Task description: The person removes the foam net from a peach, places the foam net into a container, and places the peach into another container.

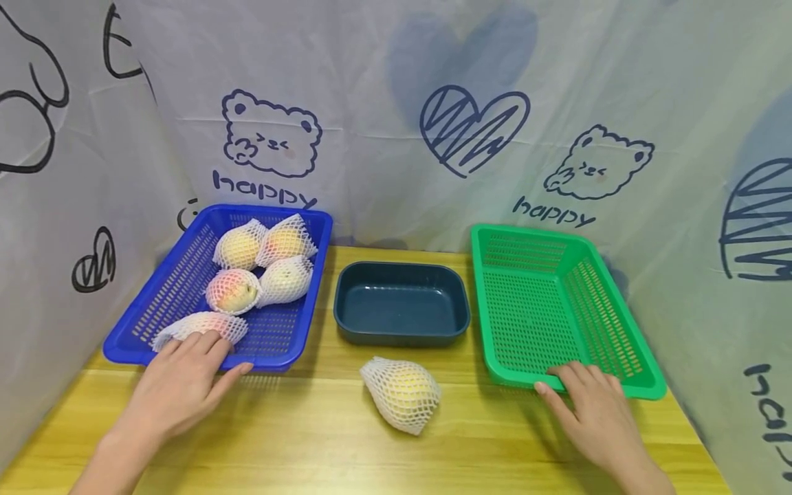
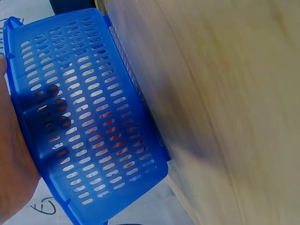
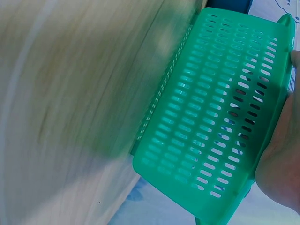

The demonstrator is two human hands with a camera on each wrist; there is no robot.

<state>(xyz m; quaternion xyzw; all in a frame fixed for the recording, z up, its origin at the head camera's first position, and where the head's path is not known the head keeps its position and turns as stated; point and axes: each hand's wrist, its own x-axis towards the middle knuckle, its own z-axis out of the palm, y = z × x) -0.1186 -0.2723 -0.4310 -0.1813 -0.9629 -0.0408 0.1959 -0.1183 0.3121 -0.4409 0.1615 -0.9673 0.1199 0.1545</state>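
My left hand (image 1: 185, 375) hooks its fingers over the near rim of the blue basket (image 1: 302, 302), with the thumb along the rim's outer side. Right by those fingertips lies a peach in a white foam net (image 1: 210, 324). Through the slots in the left wrist view, dark finger shapes show inside the basket wall (image 2: 93, 112). At the right, my right hand (image 1: 597, 412) grips the near rim of the green basket (image 1: 619, 320), fingers inside and thumb at the rim. The right wrist view shows that basket's slotted wall (image 3: 206, 112) beside the hand.
Several more netted peaches (image 1: 232, 290) lie in the blue basket. Between the baskets stands a dark blue-green tub (image 1: 402, 309). One netted yellowish fruit (image 1: 403, 395) rests on the wooden table (image 1: 309, 440) in front of it. A printed cloth (image 1: 383, 185) hangs behind.
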